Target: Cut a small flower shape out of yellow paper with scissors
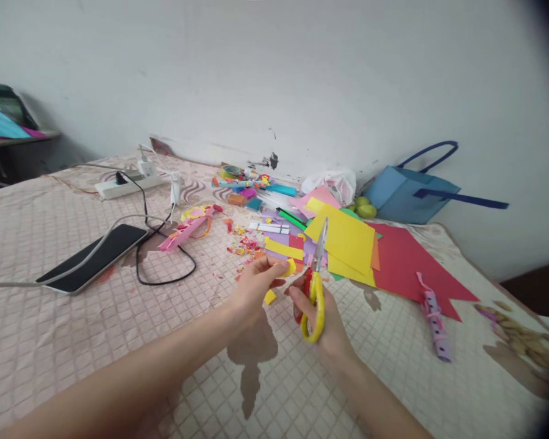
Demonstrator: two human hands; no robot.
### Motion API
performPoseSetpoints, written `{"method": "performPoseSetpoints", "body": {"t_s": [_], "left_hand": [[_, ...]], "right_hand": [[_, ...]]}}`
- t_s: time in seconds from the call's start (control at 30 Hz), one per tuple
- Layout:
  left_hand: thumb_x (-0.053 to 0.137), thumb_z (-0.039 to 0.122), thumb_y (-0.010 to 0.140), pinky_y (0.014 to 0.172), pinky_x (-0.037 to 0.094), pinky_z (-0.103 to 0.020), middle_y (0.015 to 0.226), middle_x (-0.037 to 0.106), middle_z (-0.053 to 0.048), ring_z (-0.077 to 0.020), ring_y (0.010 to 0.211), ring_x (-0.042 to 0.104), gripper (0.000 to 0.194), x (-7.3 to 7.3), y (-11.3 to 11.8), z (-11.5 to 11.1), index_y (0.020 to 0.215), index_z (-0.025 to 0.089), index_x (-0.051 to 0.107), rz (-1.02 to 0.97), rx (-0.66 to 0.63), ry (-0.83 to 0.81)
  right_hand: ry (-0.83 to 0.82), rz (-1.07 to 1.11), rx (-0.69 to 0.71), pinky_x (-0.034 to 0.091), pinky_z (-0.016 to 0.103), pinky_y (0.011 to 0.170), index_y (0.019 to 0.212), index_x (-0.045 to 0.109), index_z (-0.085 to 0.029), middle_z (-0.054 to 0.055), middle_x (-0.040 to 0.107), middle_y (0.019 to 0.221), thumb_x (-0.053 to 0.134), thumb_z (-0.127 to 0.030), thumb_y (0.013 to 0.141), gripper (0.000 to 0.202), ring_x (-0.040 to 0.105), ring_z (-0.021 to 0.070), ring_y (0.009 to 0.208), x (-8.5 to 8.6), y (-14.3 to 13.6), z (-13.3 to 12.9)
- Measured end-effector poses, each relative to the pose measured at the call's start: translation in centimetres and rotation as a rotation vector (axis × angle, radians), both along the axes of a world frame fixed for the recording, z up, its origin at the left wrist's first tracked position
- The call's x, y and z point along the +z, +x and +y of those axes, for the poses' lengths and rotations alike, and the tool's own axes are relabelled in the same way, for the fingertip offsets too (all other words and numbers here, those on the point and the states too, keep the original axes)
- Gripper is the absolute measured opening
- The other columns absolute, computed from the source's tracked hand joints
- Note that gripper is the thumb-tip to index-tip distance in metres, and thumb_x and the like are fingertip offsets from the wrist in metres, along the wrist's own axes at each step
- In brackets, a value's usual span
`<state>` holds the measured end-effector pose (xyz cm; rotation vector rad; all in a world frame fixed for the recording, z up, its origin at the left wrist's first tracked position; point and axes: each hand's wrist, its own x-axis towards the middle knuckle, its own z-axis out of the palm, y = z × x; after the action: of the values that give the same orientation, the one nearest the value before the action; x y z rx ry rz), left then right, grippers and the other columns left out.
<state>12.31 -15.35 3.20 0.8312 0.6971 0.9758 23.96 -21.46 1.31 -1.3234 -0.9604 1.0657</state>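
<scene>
"Scissors with silver metal blades and red-and-yellow handles (319,299): where are they?"

"Grasped by the handles in the right hand (332,320), blades pointing away toward the paper. I can't tell exactly how the fingers sit in the loops."

"And the left hand (254,283)?"

"Just beside it, thumb and fingers pinching a small bright yellow piece of paper (291,266). The two hands are close together, over the quilted pale tablecloth (201,378)."

"Anything under them?"

"A small square yellow paper scrap (269,297) lies on the cloth between them."

"What's past the blades?"

"Large flat yellow paper sheets (350,244), overlapping a big red paper sheet (407,256) to the right. Beyond that, near the wall, a tilted blue box-shaped bag with dark blue handles (414,194)."

"Far left?"

"A flat black rectangular device (94,259), with a pale cable (96,249) across it."
</scene>
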Motion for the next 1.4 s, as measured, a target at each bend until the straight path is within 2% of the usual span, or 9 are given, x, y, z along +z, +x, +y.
{"method": "performPoseSetpoints", "body": {"t_s": [0.2,0.37,0.5,0.63,0.7,0.83,0.93,1.13,1.4], "left_hand": [[0.068,0.033,0.071,0.071,0.041,-0.025,0.072,0.062,-0.002,-0.0111,0.068,0.056,0.021,-0.7,0.4,-0.7,0.065,0.016,0.058,0.135,-0.144,0.047],[0.057,0.035,0.079,0.071,0.046,-0.028,0.098,0.064,-0.007,-0.0155,0.081,0.060,0.020,-0.9,0.1,0.6,0.088,0.020,0.067,0.100,-0.208,0.037],[0.063,0.013,0.069,0.079,0.047,-0.029,0.109,0.062,-0.007,-0.0179,0.095,0.059,0.033,0.1,-0.9,1.5,0.100,0.024,0.067,0.132,-0.323,0.373],[0.066,0.017,0.071,0.084,0.046,-0.031,0.115,0.060,-0.010,-0.0221,0.106,0.057,0.014,0.9,-1.4,1.7,0.084,0.019,0.070,0.150,-0.385,0.542],[0.068,0.021,0.072,0.082,0.047,-0.031,0.109,0.062,-0.011,-0.0213,0.099,0.060,0.007,0.9,-1.4,1.7,0.078,0.017,0.069,0.137,-0.392,0.524],[0.069,0.027,0.071,0.065,0.047,-0.025,0.077,0.065,-0.005,-0.0133,0.069,0.060,0.014,0.3,-1.2,2.0,0.075,0.015,0.064,0.219,-0.316,0.405],[0.071,0.030,0.069,0.054,0.041,-0.020,0.067,0.062,-0.002,-0.0094,0.058,0.055,0.018,-0.1,-1.0,2.0,0.071,0.015,0.061,0.280,-0.281,0.363],[0.074,0.031,0.065,0.049,0.040,-0.019,0.063,0.060,-0.001,-0.0089,0.055,0.054,0.023,-0.3,-0.7,1.3,0.072,0.014,0.060,0.286,-0.299,0.379],[0.072,0.033,0.068,0.048,0.044,-0.019,0.056,0.060,-0.001,-0.0085,0.049,0.056,0.024,-0.2,-0.9,1.8,0.064,0.014,0.059,0.280,-0.236,0.259]], "right_hand": [[0.091,0.167,-0.088,0.035,0.021,0.045,0.081,0.050,-0.021,-0.007,0.048,0.060,0.071,-0.034,0.071,0.027,0.044,0.0081,0.049,-0.4,0.4,0.3],[0.088,0.357,-0.071,0.034,0.022,0.047,0.078,0.048,-0.023,-0.006,0.048,0.064,0.071,-0.027,0.065,0.027,0.041,0.0080,0.048,-0.3,0.9,0.7],[0.006,0.485,0.063,0.030,0.022,0.045,0.073,0.045,-0.023,-0.008,0.037,0.054,0.066,-0.028,0.066,0.023,0.034,0.0083,0.045,0.1,1.4,0.7],[-0.069,0.559,0.188,0.030,0.021,0.047,0.072,0.049,-0.021,-0.008,0.036,0.052,0.067,-0.029,0.066,0.021,0.033,0.0074,0.045,0.4,1.6,0.6],[-0.061,0.533,0.194,0.029,0.021,0.045,0.072,0.051,-0.020,-0.007,0.042,0.055,0.069,-0.033,0.067,0.023,0.034,0.0069,0.045,0.4,1.5,0.6],[-0.005,0.384,0.100,0.029,0.021,0.043,0.073,0.054,-0.019,-0.005,0.048,0.054,0.063,-0.050,0.075,0.032,0.039,0.0079,0.044,0.1,1.3,0.4],[0.037,0.265,0.021,0.032,0.021,0.043,0.078,0.052,-0.020,-0.006,0.047,0.054,0.066,-0.048,0.073,0.031,0.041,0.0085,0.044,-0.1,1.3,0.3],[0.091,0.153,-0.112,0.039,0.020,0.046,0.083,0.049,-0.021,-0.004,0.054,0.073,0.072,-0.033,0.068,0.030,0.048,0.0085,0.052,0.2,1.3,0.2],[0.096,0.101,-0.099,0.035,0.021,0.044,0.078,0.049,-0.021,-0.005,0.051,0.062,0.068,-0.042,0.073,0.029,0.043,0.0077,0.046,0.3,1.4,0.3]]}}
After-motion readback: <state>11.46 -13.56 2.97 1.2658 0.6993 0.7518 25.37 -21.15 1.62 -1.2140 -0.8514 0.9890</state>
